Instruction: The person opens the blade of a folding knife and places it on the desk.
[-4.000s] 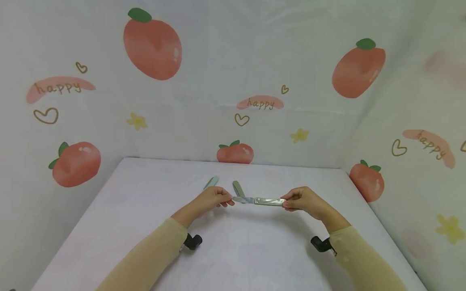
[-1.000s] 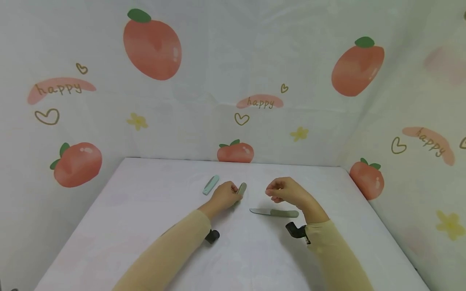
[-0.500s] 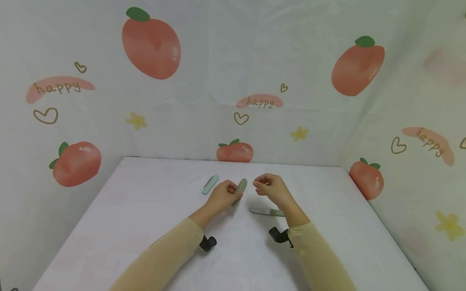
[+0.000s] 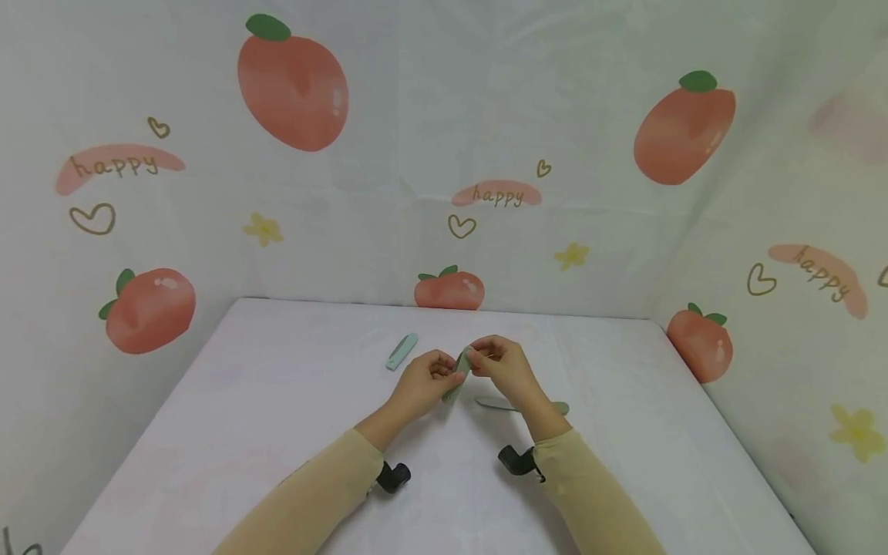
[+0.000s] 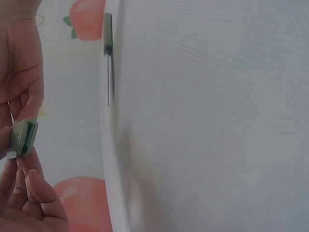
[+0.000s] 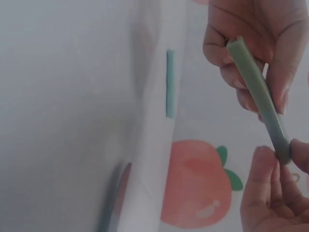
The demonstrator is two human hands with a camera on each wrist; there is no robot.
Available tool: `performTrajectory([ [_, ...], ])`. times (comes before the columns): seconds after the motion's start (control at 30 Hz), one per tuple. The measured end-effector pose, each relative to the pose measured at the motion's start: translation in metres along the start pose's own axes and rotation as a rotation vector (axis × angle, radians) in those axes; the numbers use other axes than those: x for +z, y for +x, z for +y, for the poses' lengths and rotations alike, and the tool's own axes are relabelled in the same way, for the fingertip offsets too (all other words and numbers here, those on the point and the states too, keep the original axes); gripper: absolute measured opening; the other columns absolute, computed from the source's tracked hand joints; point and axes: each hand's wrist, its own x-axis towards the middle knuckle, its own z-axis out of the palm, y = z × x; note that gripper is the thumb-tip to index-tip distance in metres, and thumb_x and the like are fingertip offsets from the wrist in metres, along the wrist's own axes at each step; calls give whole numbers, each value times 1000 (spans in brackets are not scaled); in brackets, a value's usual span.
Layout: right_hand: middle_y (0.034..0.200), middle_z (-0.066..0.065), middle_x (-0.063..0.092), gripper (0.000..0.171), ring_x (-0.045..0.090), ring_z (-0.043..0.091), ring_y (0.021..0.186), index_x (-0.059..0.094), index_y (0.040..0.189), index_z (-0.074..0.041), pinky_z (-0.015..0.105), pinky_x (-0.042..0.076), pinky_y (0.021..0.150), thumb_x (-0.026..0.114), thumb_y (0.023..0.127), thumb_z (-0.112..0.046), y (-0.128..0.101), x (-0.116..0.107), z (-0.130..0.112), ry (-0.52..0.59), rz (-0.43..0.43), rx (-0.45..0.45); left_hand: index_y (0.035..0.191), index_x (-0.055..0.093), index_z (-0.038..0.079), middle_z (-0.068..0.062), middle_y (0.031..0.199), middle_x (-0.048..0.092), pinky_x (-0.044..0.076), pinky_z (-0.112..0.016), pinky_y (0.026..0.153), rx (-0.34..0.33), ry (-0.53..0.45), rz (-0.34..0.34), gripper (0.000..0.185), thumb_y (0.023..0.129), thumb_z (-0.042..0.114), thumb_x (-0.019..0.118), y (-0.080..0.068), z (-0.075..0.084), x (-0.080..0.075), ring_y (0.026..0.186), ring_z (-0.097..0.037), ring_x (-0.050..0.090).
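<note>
A green folding knife (image 4: 455,388), folded up, is held between both hands above the table. My left hand (image 4: 418,385) grips one side of it with thumb and fingers; my right hand (image 4: 509,371) pinches its far end. In the right wrist view the knife's narrow edge (image 6: 258,87) faces the camera, and its end shows a slot (image 5: 28,137) in the left wrist view. Below my right wrist, a second green-handled folding knife (image 4: 494,403) lies open on the table, blade to the left, its middle hidden by the wrist.
A folded light-blue folding knife (image 4: 401,351) lies farther back, left of the hands. The white table (image 4: 277,393) meets patterned cloth walls at the back and sides. Black wrist cameras (image 4: 394,478) hang from both sleeves, low over the table.
The open knife was held between both hands, then laid on the table. The left hand has picked up the folded green knife, and the right hand has moved left to pinch it.
</note>
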Motion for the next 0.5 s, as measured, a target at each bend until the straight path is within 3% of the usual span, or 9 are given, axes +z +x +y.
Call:
performTrajectory([
  [0.2, 98, 11, 64, 25, 69, 20, 84, 63, 117, 10, 32, 58, 78, 64, 98, -7, 11, 2, 22, 27, -36, 7, 100, 65, 7, -2, 88, 71, 51, -27, 66, 39, 43, -2, 22, 91, 23, 77, -3, -1, -3, 76, -11, 63],
  [0.5, 101, 13, 61, 22, 67, 16, 82, 63, 115, 10, 32, 58, 78, 60, 100, -6, 8, 3, 17, 25, -123, -55, 99, 59, 12, 3, 83, 66, 49, -26, 61, 88, 91, -66, 22, 92, 24, 76, -6, 3, -11, 72, -10, 61],
])
